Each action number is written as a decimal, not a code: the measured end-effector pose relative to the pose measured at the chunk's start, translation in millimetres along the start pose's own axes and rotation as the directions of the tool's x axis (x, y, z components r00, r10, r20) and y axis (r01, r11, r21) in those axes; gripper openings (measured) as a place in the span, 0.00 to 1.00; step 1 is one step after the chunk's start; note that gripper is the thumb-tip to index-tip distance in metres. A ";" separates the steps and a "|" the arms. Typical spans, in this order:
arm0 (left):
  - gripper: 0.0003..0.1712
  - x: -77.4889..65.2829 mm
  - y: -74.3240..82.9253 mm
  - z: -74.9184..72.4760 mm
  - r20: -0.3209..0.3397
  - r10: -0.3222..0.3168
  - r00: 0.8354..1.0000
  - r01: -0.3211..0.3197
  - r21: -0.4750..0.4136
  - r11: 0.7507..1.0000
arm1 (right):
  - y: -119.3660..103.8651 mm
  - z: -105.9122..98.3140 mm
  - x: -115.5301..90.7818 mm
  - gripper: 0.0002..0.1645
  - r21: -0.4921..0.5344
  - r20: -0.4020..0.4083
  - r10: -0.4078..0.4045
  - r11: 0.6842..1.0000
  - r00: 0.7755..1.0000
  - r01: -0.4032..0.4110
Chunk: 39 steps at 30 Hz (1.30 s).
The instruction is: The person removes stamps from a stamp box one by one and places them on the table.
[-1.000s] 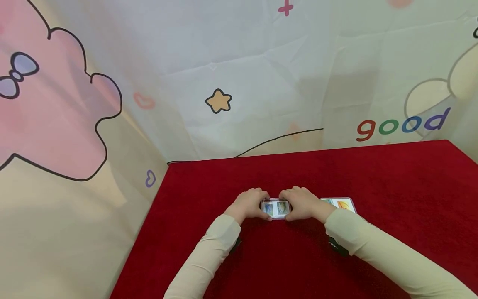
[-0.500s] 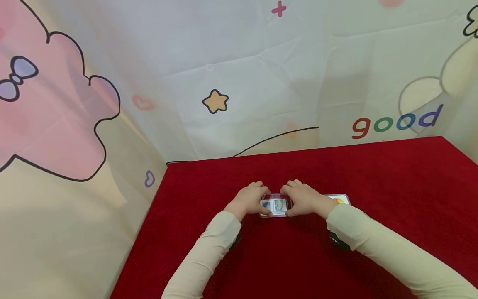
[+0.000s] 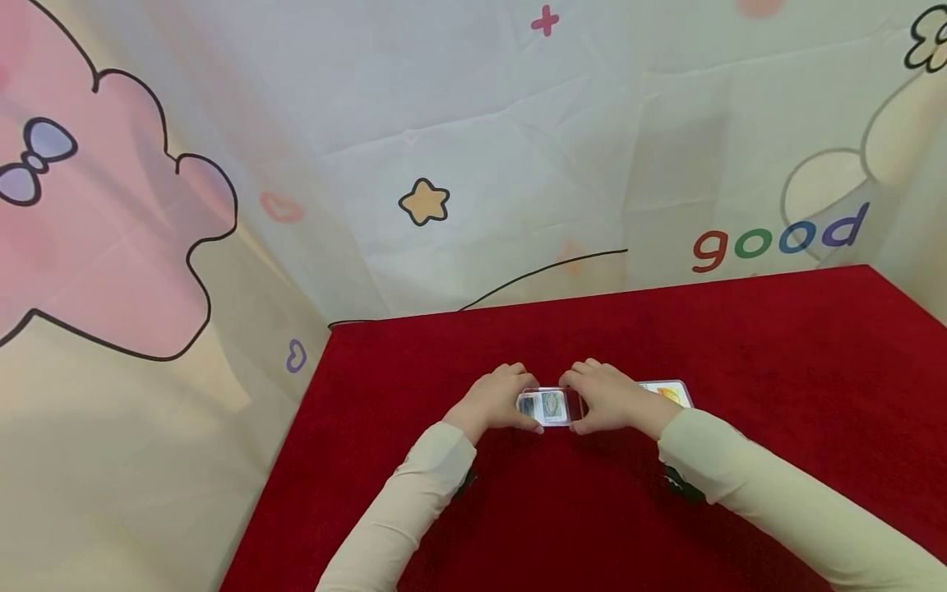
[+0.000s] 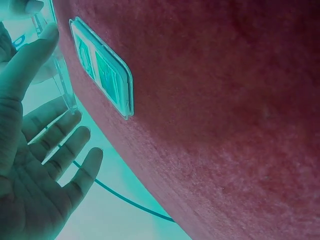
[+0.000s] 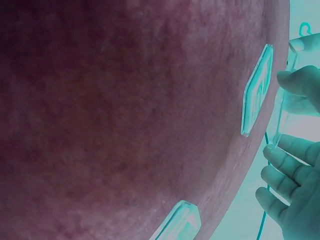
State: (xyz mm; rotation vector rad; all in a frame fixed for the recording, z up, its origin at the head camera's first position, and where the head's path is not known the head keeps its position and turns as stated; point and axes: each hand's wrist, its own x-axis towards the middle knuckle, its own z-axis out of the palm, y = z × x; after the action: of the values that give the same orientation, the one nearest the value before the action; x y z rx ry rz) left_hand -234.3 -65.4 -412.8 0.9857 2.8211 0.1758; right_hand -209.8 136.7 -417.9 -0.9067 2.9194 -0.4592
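Note:
A thin clear plastic cover (image 4: pixel 62 77) is held up between my two hands. The left hand (image 3: pixel 491 401) pinches its left end between thumb and fingertips, the other fingers spread. At its right end the right hand (image 3: pixel 608 401) pinches it the same way. Beneath, apart from the cover, a small clear case (image 3: pixel 547 406) with two pictures inside lies flat on the red cloth. Both wrist views show this case too, as a flat picture case (image 4: pixel 102 67) in the left one. From the head, the left hand partly hides its left picture.
A second clear case (image 3: pixel 672 392) with an orange picture lies right of the first, partly behind the right forearm; its corner (image 5: pixel 182 220) shows in the right wrist view. The red cloth (image 3: pixel 414 353) covers the table, backed by a printed curtain (image 3: pixel 510 181).
The head view has turned slightly right. Both hands have moved a little to the right over the first case, carrying the cover. Their grip on it looks the same.

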 end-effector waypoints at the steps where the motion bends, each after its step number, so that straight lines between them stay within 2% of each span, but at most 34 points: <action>1: 0.31 -0.4 0.1 -0.3 0.001 0.004 1.000 -0.004 0.003 1.000 | -0.8 -0.1 -1.0 0.34 0.005 -0.003 -0.001 1.000 1.000 0.001; 7: 0.32 -3.8 0.9 0.8 0.003 0.013 1.000 -0.013 0.010 1.000 | -5.6 3.1 -6.7 0.33 -0.005 -0.025 -0.015 1.000 1.000 0.015; 14: 0.34 -11.1 5.3 6.2 0.000 0.036 0.999 -0.036 -0.026 0.999 | -9.6 8.1 -16.4 0.32 -0.027 -0.041 -0.031 0.999 0.999 0.030; 22: 0.34 -19.3 5.1 10.8 0.009 0.056 0.998 -0.055 -0.043 0.998 | -15.3 12.2 -22.1 0.31 -0.001 -0.031 -0.021 1.000 0.999 0.021; 30: 0.33 -28.3 8.4 10.1 0.023 0.064 0.998 -0.062 -0.062 0.996 | -20.9 16.8 -27.9 0.30 0.018 -0.026 -0.047 0.999 0.999 0.047; 39: 0.29 -37.9 9.4 15.5 -0.004 0.101 0.995 -0.101 -0.071 0.992 | -23.5 21.0 -33.2 0.28 0.028 -0.009 -0.074 0.997 0.997 0.075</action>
State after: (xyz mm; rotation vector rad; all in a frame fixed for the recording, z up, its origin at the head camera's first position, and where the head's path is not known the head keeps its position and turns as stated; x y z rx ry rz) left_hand -196.5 -80.8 -422.7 1.1134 2.7461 0.2860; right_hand -166.7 131.3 -432.3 -1.0153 2.8868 -0.5079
